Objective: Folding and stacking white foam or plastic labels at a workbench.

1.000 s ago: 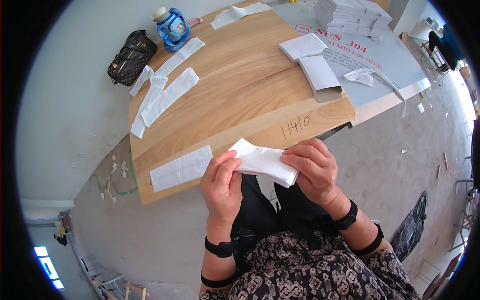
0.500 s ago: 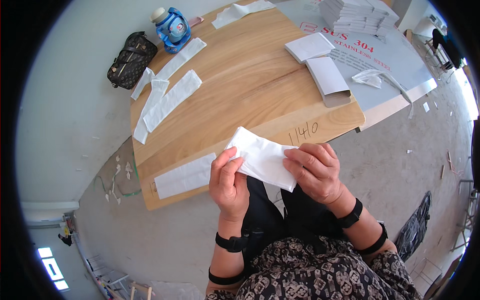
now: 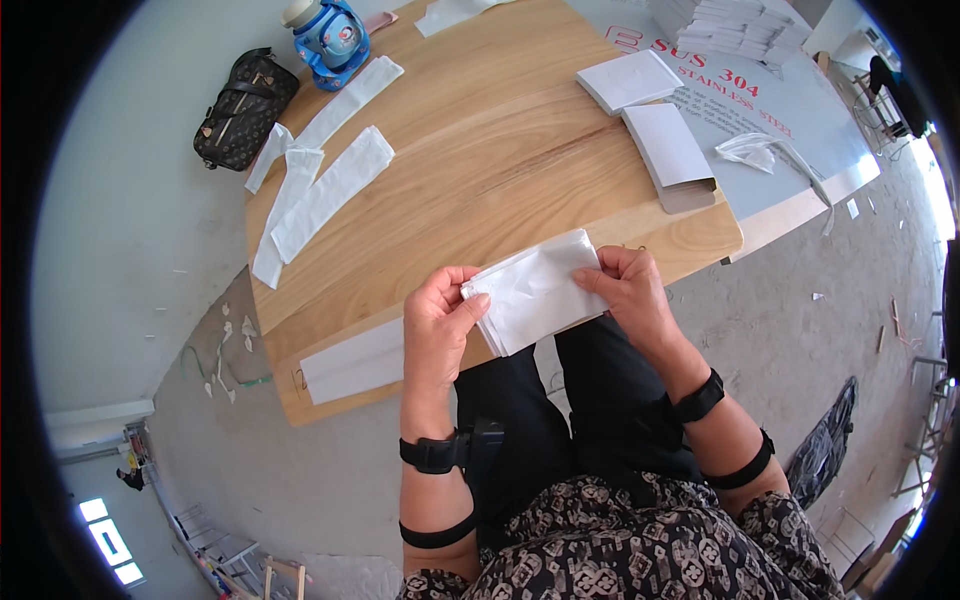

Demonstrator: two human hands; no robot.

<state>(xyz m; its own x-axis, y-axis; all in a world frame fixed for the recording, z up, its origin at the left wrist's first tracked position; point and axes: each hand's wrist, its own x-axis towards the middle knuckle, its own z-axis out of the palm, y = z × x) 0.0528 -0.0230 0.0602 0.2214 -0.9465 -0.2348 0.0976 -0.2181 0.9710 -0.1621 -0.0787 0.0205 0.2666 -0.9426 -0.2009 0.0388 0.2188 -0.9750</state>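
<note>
Between my two hands, above the table's near edge, is a small stack of folded white sheets [image 3: 535,295]; I cannot tell whether they are paper or thin plastic. My left hand [image 3: 437,320] grips its left end, thumb on top and fingers behind. At the right end my right hand [image 3: 632,300] pinches the stack, thumb on its upper face. A long flat white strip [image 3: 350,362] lies on the table close to my left hand, which hides its right end. More white strips [image 3: 335,190] lie overlapping farther left.
The wooden table [image 3: 480,150] carries two white boxes [image 3: 668,150] at its right edge. Beyond it, a metal-sheet surface [image 3: 740,195] holds stacked white packs [image 3: 730,30] and a crumpled clear plastic bag [image 3: 750,150]. A brown handbag [image 3: 245,110] and blue bottle [image 3: 330,45] stand far left.
The stack has turned, its right end now higher, and its layers are more squared together. My left thumb has moved onto its upper face. The view has shifted slightly.
</note>
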